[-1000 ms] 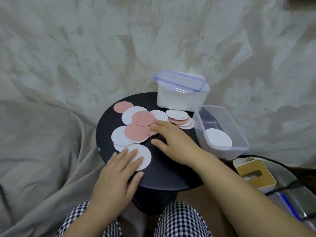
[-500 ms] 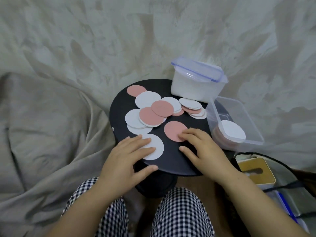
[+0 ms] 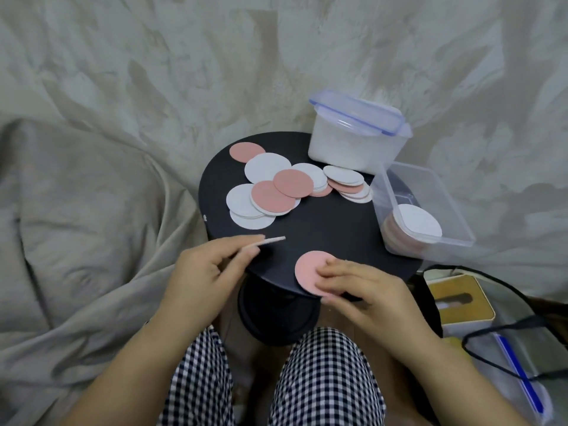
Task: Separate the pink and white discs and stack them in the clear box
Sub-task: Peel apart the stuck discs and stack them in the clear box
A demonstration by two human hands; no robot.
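**First:** Looking down from the seated person's head: what lies on the round black table [image 3: 319,238]?

**Second:** Flat paper-like discs, pink and white. A loose overlapping spread of pink and white discs [image 3: 276,187] covers the table from ten to one o'clock. A lidded white plastic tub with a blue-trimmed lid [image 3: 356,139] stands at one o'clock, just past the spread.

**First:** And the clear box?

**Second:** A clear rectangular plastic box [image 3: 430,192], lid off, sits at the table's three o'clock edge. Inside it a stack of pink discs [image 3: 396,238] lies against the near wall, with a white disc [image 3: 419,224] resting on top, shifted toward the far side.

**First:** What are the hands doing?

**Second:** The left hand [image 3: 206,272] is at the table's seven o'clock edge. Its thumb and forefinger pinch a thin white disc seen edge-on [image 3: 272,240], lifted off the table and pointing toward the centre. The right hand [image 3: 362,290] is at five o'clock, fingers curled over a single pink disc [image 3: 310,272] and gripping its near edge; the disc overhangs the table rim. Whether that disc still touches the tabletop, I cannot tell.

**First:** Anything around the table?

**Second:** Grey-beige crumpled fabric [image 3: 92,210] fills the background and the left. Black-and-white checked trousers [image 3: 322,379] cover the person's knees at six o'clock. A yellow-topped box [image 3: 458,299] sits on the floor at four o'clock.
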